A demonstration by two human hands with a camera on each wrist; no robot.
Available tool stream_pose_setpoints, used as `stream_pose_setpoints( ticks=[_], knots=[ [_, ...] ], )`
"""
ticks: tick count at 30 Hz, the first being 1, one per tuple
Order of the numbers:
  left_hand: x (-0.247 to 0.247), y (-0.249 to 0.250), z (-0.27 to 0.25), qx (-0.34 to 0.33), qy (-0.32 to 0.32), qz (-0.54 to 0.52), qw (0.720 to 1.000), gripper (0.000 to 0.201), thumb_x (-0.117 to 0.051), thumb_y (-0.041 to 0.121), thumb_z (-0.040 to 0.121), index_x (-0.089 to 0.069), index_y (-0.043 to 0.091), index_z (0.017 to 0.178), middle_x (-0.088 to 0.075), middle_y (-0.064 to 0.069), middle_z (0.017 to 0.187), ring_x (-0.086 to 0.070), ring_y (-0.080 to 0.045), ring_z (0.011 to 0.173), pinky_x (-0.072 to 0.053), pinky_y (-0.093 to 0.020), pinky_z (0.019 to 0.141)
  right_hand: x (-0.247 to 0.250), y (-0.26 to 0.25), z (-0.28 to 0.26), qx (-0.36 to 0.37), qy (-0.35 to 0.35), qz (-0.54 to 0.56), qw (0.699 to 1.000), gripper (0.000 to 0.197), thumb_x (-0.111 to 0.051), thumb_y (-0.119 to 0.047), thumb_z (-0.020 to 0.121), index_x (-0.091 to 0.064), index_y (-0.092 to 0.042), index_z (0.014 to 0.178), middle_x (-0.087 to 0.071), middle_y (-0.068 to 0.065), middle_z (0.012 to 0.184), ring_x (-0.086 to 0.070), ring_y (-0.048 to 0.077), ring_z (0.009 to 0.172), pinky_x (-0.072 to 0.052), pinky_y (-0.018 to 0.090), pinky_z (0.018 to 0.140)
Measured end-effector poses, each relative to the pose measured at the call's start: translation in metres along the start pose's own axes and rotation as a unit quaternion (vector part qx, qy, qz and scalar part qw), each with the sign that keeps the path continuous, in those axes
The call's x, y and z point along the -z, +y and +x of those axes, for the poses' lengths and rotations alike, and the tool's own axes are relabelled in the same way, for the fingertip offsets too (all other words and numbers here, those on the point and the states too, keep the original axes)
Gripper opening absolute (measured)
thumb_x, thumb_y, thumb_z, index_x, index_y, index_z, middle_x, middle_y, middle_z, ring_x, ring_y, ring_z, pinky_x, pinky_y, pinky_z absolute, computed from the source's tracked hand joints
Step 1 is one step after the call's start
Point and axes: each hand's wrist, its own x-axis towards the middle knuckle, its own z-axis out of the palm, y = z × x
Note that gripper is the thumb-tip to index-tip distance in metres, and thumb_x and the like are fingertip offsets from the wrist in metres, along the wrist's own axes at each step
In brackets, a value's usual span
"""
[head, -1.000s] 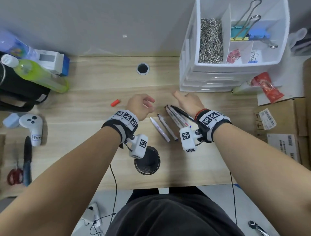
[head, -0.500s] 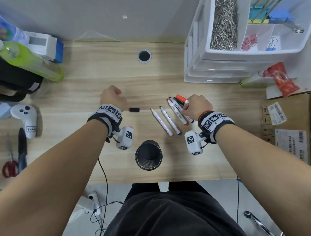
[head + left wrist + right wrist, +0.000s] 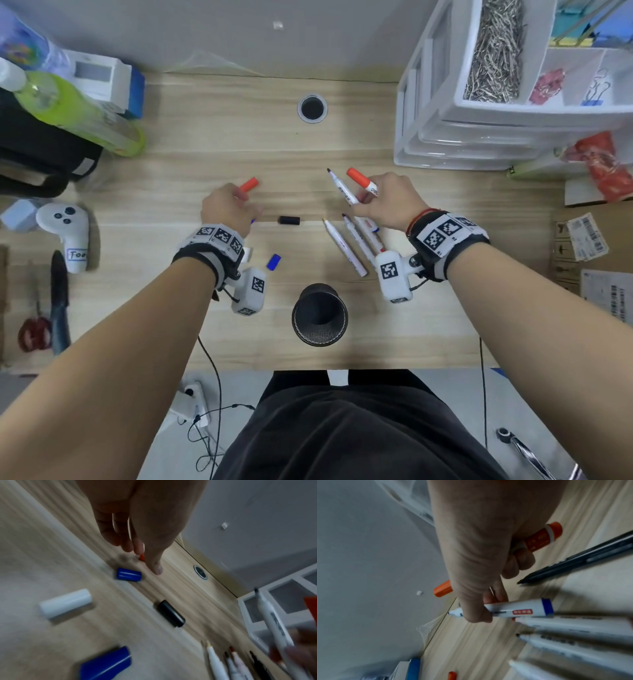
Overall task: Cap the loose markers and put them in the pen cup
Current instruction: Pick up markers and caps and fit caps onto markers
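Observation:
My left hand reaches forward, and its fingertips and thumb pinch the near end of a red cap lying on the desk; the same red cap shows between them in the left wrist view. My right hand grips two markers above the desk: a red-capped marker in its curled fingers and an uncapped blue marker pinched by thumb and forefinger. Several uncapped markers lie in a row below that hand. A black cap, a blue cap and a white cap lie loose. The black mesh pen cup stands near the front edge.
A white drawer organiser fills the back right, with cardboard boxes at the right edge. A green bottle, a white controller and red scissors sit on the left. A cable hole is at the back.
My right hand has lifted a red-capped marker and an uncapped one out of the row. My left hand has moved off the loose caps and reached to the red cap.

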Motion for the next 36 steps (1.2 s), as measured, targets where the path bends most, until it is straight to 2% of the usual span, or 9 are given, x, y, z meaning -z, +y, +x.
stream_pose_setpoints(
  ticks=[3,7,12,18,22,26,29,33,36],
  knots=[
    [-0.005,-0.014,-0.006,-0.017,-0.044,0.033,0.998,0.032,-0.082,0.031,0.076,-0.069,0.018,0.102,-0.068,0.002,0.095,-0.061,-0.016,0.084,-0.048,-0.027,0.076,-0.01,-0.024,0.005,0.028,-0.024,0.017,0.999,0.022,-0.072,-0.032,0.071,-0.071,-0.014,0.083,-0.073,0.009,0.08,-0.068,0.025,0.076,-0.058,0.041,0.075],
    [-0.006,-0.015,-0.01,-0.042,-0.046,0.032,0.998,0.02,-0.076,0.02,0.081,-0.072,0.016,0.1,-0.073,-0.002,0.095,-0.062,-0.016,0.083,-0.044,-0.023,0.074,-0.023,-0.043,0.006,0.044,-0.055,0.045,0.996,0.013,-0.074,-0.032,0.073,-0.074,-0.023,0.082,-0.075,-0.003,0.079,-0.069,0.015,0.078,-0.056,0.033,0.076],
    [0.008,0.007,-0.017,-0.122,-0.092,-0.166,0.974,0.018,-0.069,0.005,0.086,-0.068,0.018,0.097,-0.07,0.002,0.104,-0.067,-0.008,0.084,-0.048,-0.011,0.077,-0.011,-0.055,-0.001,0.043,-0.074,0.152,0.985,0.012,-0.08,-0.032,0.071,-0.08,-0.021,0.077,-0.076,0.002,0.074,-0.061,0.007,0.066,-0.05,0.029,0.074],
    [0.023,0.026,-0.018,-0.132,-0.101,-0.249,0.954,0.02,-0.07,0.002,0.085,-0.068,0.015,0.1,-0.071,0.003,0.101,-0.068,-0.01,0.093,-0.053,-0.021,0.088,0.019,-0.061,-0.008,0.059,-0.086,0.185,0.977,0.014,-0.084,-0.024,0.072,-0.08,-0.012,0.078,-0.076,0.009,0.074,-0.062,0.009,0.068,-0.049,0.027,0.076],
    [0.026,0.034,-0.019,-0.145,-0.11,-0.233,0.955,0.022,-0.071,0.004,0.085,-0.068,0.024,0.094,-0.071,0.006,0.097,-0.069,-0.013,0.092,-0.053,-0.025,0.084,0.025,-0.062,-0.008,0.062,-0.093,0.156,0.981,0.015,-0.083,-0.025,0.071,-0.08,-0.012,0.076,-0.075,0.013,0.076,-0.061,0.012,0.069,-0.051,0.031,0.081],
    [0.03,0.041,-0.025,-0.156,-0.108,-0.194,0.962,0.024,-0.072,0.008,0.084,-0.069,0.031,0.089,-0.073,0.007,0.096,-0.068,-0.009,0.087,-0.052,-0.021,0.076,0.029,-0.061,-0.01,0.072,-0.084,0.135,0.985,0.012,-0.084,-0.027,0.071,-0.081,-0.017,0.076,-0.074,0.008,0.071,-0.056,0.009,0.064,-0.046,0.027,0.072],
    [0.033,0.049,-0.031,-0.174,-0.121,-0.187,0.959,0.019,-0.072,0.008,0.085,-0.072,0.025,0.094,-0.071,0.012,0.087,-0.063,0.0,0.074,-0.045,-0.01,0.068,0.032,-0.059,-0.012,0.08,-0.086,0.12,0.986,0.01,-0.084,-0.03,0.073,-0.081,-0.021,0.077,-0.071,0.009,0.068,-0.051,0.004,0.059,-0.042,0.021,0.065],
    [0.041,0.059,-0.035,-0.203,-0.129,-0.271,0.932,0.012,-0.066,0.013,0.092,-0.074,0.018,0.099,-0.071,-0.004,0.086,-0.061,-0.012,0.069,-0.054,-0.023,0.074,0.045,-0.057,-0.015,0.099,-0.077,0.136,0.983,0.023,-0.08,-0.034,0.081,-0.079,-0.011,0.083,-0.066,-0.002,0.064,-0.043,0.0,0.048,-0.034,0.012,0.055],
    [0.043,0.075,-0.039,-0.188,-0.097,-0.339,0.917,0.016,-0.055,0.016,0.099,-0.07,0.009,0.098,-0.066,-0.009,0.076,-0.056,-0.009,0.058,-0.05,-0.02,0.062,0.046,-0.061,-0.02,0.116,-0.062,0.136,0.982,0.028,-0.072,-0.032,0.089,-0.076,-0.004,0.084,-0.059,-0.016,0.048,-0.041,0.0,0.042,-0.033,0.01,0.049]
  ],
)
